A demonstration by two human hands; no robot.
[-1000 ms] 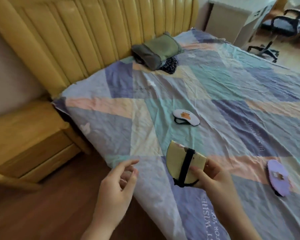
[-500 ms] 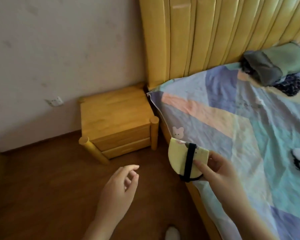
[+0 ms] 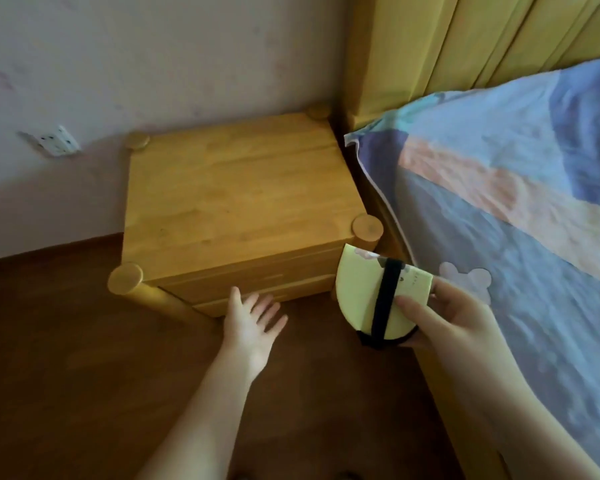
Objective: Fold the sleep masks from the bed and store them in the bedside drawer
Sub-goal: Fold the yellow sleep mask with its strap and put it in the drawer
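A pale yellow sleep mask (image 3: 361, 299), folded in half with its black strap across it, is pinched in my right hand (image 3: 447, 320) beside the bed's edge. The wooden bedside cabinet (image 3: 232, 202) stands against the wall, left of the bed. Its two drawer fronts (image 3: 257, 282) are closed. My left hand (image 3: 253, 323) is stretched out with fingers spread, fingertips just in front of the lower drawer, holding nothing. The other masks are out of view.
The bed with a patchwork sheet (image 3: 499, 202) fills the right side, backed by a yellow padded headboard (image 3: 465, 46). A wall socket (image 3: 58, 142) sits low on the wall at left. Brown wooden floor (image 3: 66, 375) lies in front of the cabinet.
My view has swung from the bed to the bedside cabinet, which is now closer. My left hand has reached forward to the drawer fronts. My right hand still holds the folded yellow mask.
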